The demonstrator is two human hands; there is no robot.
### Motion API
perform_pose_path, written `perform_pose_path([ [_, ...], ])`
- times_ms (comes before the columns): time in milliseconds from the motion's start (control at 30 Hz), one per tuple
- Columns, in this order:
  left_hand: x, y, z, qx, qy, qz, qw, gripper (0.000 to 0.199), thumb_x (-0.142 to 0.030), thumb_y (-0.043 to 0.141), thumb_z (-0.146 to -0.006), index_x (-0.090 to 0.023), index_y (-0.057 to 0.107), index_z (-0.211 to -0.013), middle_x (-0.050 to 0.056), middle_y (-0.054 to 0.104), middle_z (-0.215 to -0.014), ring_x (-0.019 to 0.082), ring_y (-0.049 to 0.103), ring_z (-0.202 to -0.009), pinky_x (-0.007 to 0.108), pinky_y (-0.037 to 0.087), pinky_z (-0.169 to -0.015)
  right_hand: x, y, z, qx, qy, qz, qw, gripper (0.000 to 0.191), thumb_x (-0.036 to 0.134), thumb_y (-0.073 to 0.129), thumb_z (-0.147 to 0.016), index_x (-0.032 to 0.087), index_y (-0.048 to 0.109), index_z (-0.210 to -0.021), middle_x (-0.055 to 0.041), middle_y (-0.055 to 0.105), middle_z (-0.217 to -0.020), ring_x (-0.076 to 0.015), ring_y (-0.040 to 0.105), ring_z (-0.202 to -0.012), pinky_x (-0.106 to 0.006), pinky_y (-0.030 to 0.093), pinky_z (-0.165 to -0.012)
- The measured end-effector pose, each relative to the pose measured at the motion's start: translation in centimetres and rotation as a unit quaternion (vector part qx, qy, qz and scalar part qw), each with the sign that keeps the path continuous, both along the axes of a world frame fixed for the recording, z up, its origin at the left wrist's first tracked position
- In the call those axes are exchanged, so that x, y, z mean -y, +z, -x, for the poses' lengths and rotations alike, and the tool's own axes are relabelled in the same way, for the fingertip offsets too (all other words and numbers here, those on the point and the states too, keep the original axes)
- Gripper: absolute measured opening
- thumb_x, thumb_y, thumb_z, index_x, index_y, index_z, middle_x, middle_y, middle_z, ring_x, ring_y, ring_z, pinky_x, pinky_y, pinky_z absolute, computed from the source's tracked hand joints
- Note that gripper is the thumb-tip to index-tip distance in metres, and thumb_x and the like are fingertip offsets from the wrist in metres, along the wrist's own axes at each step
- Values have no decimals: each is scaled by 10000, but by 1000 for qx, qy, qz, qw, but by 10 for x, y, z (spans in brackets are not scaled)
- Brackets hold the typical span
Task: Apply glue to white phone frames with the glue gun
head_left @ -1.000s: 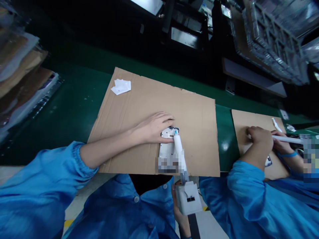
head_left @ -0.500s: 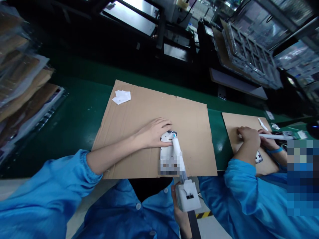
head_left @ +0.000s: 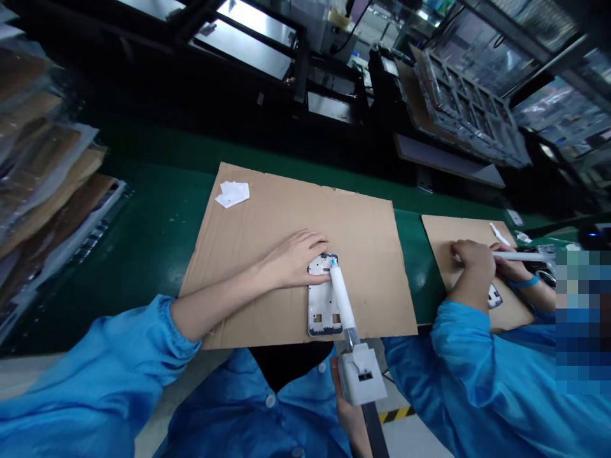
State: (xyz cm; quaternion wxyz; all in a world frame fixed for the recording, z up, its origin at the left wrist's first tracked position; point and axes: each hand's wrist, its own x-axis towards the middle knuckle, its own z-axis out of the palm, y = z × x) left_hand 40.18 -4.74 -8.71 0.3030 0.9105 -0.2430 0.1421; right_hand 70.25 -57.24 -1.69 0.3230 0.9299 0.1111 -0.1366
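A pale metal phone frame, with a dark rim and small cut-outs, lies flat on a cardboard sheet. My left hand grips its upper part, thumb across the face and fingers curled at the top edge. Below the sheet's front edge, my right hand is wrapped round a dispensing gun, whose grey body partly hides the fingers. The gun's long white tube slants up over the frame's right side. Its blue tip is at the frame's top right corner, near my left thumb; contact is unclear.
White paper scraps rest on the sheet's far left corner. Bagged flat stacks stand at the left. To the right, a co-worker's hands work over another cardboard sheet. Dark racks and trays line the back.
The view has shifted slightly. My left hand still grips the phone frame, and the gun's tip remains at the same corner. Neither hand has clearly moved relative to the frame.
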Motion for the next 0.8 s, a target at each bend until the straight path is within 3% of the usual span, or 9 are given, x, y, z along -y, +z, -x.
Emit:
perform_pose_path([
  [100,-1,-1,-1,1,-4,-1,1000,549,-644,749,-1017,-166,731,-1287,189,694,-1531,377,661,-1442,555,472,-1298,-1,-1,0,-1,-11,16,1000,401,166,507,-1035,79,821,-1270,-268,727,-1403,-289,722,-1209,-337,481,-944],
  [400,-2,0,-3,-2,-4,-11,1000,537,-671,737,-1026,-188,729,-1261,177,692,-1530,372,648,-1449,550,475,-1288,-7,1,1,-14,-9,30,999,394,186,520,-1038,116,838,-1260,-231,743,-1398,-261,718,-1190,-313,470,-915],
  [600,-2,0,-2,6,-6,-18,1000,555,-689,715,-1037,-195,722,-1288,173,701,-1516,373,661,-1435,560,495,-1267,-6,0,3,-6,-14,23,1000,422,187,480,-1055,86,826,-1274,-248,742,-1381,-294,719,-1212,-338,477,-943],
  [800,-3,-1,-2,13,-5,-13,1000,528,-660,745,-1036,-182,725,-1260,176,700,-1516,372,656,-1438,547,498,-1266,-7,-1,2,-2,-15,9,1000,357,184,536,-1043,98,826,-1231,-250,744,-1373,-268,718,-1186,-320,459,-897],
])
